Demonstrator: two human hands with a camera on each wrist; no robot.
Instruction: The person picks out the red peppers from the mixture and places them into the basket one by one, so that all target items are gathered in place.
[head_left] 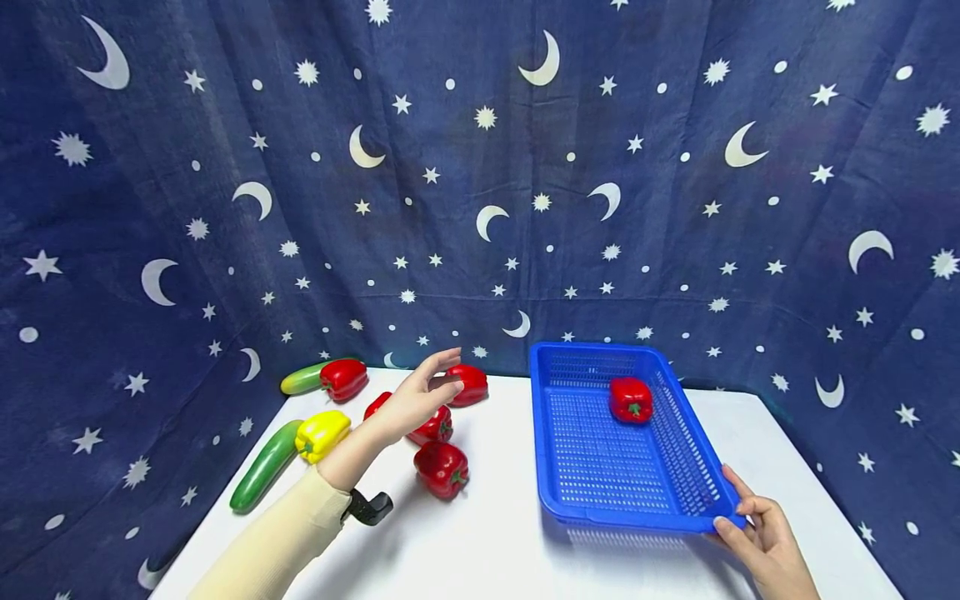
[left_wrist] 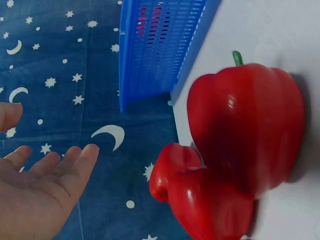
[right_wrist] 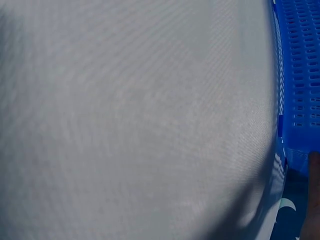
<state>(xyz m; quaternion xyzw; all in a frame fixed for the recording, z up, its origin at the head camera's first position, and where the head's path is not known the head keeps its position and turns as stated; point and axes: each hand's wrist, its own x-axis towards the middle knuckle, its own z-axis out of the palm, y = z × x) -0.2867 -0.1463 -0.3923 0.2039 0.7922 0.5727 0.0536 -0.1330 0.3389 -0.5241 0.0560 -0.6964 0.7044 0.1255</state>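
My right hand [head_left: 767, 537] grips the near right corner of a blue plastic basket [head_left: 551, 492], thumb on the rim. One red bell pepper [head_left: 631, 400] lies inside the basket toward its far right side. Over the left part of the table, my left hand [head_left: 420, 396] hovers with loosely bent fingers and holds nothing. Below and around it lie several red bell peppers, among them a near one [head_left: 442, 469], one partly behind the hand [head_left: 468, 385] and one under the wrist [head_left: 433, 427]. In the left wrist view the palm faces the peppers' side, with a large red pepper [left_wrist: 245, 125] close by.
At the table's left are a green cucumber [head_left: 266, 467], a yellow bell pepper [head_left: 322, 435], another red pepper [head_left: 344, 379] and a yellow-green cucumber-like vegetable [head_left: 302, 380]. A dark blue curtain [head_left: 450, 167] with moons and stars rises behind the white table [head_left: 495, 533].
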